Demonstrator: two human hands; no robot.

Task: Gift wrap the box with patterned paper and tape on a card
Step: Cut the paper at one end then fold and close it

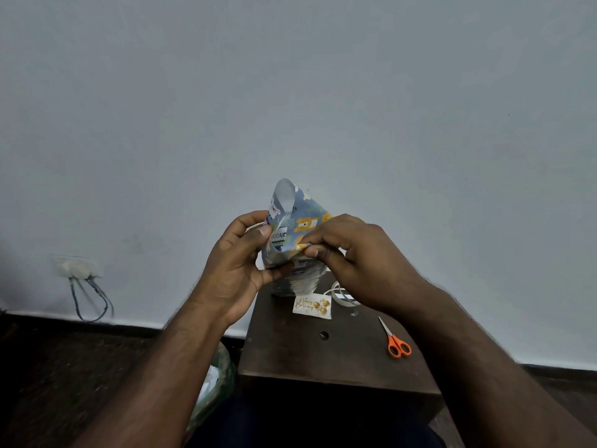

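Pinching paper (302, 221) edge, both hands

The box (292, 253), with the paper (305, 218) round it, stands on end at the far edge of the tabletop (290, 347), held between both hands: left hand (237, 270) on its left side, right hand (352, 260) on its right, pinching a fold of paper. Just in front of the box lies the card (312, 306). Right of the card sits the tape roll (343, 297), partly behind the right hand. Nearer and further right lie the scissors (395, 339). Behind everything rises the wall (323, 92), with a socket (76, 266) low on the left.
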